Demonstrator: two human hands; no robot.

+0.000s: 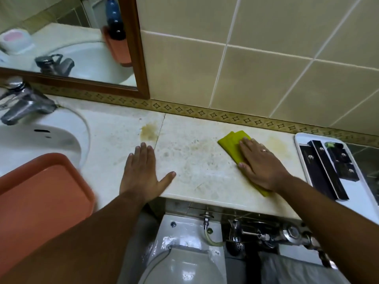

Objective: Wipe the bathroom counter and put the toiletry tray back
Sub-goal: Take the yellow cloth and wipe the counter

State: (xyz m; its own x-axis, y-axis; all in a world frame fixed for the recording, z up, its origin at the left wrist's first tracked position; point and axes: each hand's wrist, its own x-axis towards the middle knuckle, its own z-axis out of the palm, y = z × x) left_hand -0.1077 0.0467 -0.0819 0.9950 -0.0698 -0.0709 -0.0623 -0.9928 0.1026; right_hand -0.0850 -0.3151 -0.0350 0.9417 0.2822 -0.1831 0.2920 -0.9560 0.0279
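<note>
The pale marble counter (196,160) carries brownish stains, the darkest one (148,132) near its seam. My right hand (260,165) lies flat on a folded yellow-green cloth (231,144), pressing it onto the counter right of centre. My left hand (143,173) rests palm down on the counter's front edge with fingers spread, holding nothing. A white toiletry tray (299,140) with several black boxes (328,171) sits at the counter's right end.
A white sink (41,140) with a chrome tap (22,99) is at the left. A salmon plastic tray (41,191) lies over the sink's front. A mirror (71,37) hangs above. Below the counter are a toilet (184,253) and chrome pipe fittings (266,232).
</note>
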